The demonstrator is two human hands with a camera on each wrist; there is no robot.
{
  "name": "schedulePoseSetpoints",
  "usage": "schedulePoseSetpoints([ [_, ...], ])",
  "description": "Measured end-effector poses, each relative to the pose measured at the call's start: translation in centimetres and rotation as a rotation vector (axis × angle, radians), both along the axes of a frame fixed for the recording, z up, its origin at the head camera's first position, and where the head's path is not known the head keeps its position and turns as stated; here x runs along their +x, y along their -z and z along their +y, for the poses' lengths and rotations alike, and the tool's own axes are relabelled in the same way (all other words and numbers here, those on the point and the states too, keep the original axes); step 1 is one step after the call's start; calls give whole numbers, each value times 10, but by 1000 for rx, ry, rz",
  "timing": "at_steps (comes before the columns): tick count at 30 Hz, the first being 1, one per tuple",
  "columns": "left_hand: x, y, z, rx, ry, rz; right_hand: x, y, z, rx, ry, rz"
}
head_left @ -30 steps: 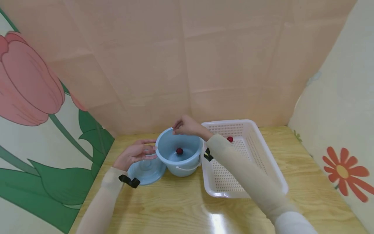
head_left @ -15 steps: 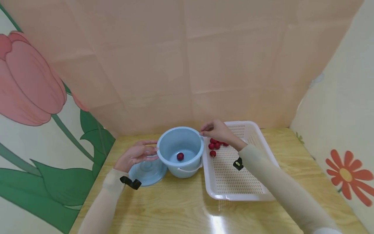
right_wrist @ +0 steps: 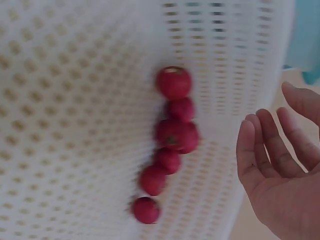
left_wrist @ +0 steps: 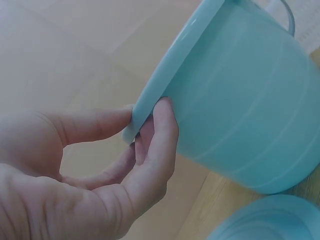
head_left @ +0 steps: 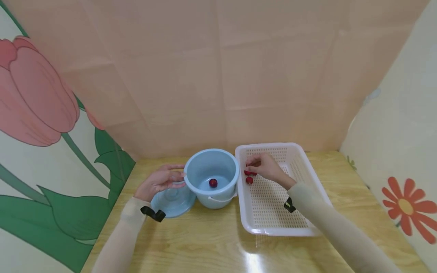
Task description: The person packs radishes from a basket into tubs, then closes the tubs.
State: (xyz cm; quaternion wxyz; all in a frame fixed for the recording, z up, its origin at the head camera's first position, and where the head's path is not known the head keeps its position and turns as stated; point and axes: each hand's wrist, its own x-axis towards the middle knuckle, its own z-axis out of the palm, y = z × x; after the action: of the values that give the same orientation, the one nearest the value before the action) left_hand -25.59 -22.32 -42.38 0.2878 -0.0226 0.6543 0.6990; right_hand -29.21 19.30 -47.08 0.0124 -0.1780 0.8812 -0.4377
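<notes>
A light blue bucket [head_left: 211, 197] stands on the table, with one small round red fruit [head_left: 213, 183] at its bottom. My left hand [head_left: 161, 182] pinches the bucket's left rim, thumb on one side and fingertips under the lip, as the left wrist view shows. My right hand [head_left: 268, 167] is over the left part of a white plastic basket [head_left: 248, 230], right by several small red fruits [head_left: 249, 180]. In the right wrist view those red fruits [right_wrist: 175, 134] lie in a row along the basket wall. The right hand's fingers [right_wrist: 272, 145] are loosely bent, with nothing between them and the thumb.
A light blue round lid [head_left: 172, 204] lies on the wooden table [head_left: 198, 242], left of the bucket and under the left hand. The basket stands close against the bucket's right side. A pinkish covered wall [head_left: 218, 94] rises behind.
My right hand has moved from over the bucket, across its right rim, and down into the basket to the red fruits. The left hand keeps its hold on the rim.
</notes>
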Motion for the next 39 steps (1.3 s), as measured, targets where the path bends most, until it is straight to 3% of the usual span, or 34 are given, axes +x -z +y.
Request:
schedulePoseSetpoints([
  [7,1,1,-1,22,26,3,-4,26,9,31,23,-43],
  [20,-3,0,0,17,21,9,-13,56,12,239,-32,-108],
  [30,-4,0,5,13,20,8,-4,44,15,231,-37,-78],
  [35,-4,0,6,-5,9,7,-4,33,19,160,-51,-30],
  [39,-4,0,7,-12,-18,-4,-2,20,24,132,-22,-69],
])
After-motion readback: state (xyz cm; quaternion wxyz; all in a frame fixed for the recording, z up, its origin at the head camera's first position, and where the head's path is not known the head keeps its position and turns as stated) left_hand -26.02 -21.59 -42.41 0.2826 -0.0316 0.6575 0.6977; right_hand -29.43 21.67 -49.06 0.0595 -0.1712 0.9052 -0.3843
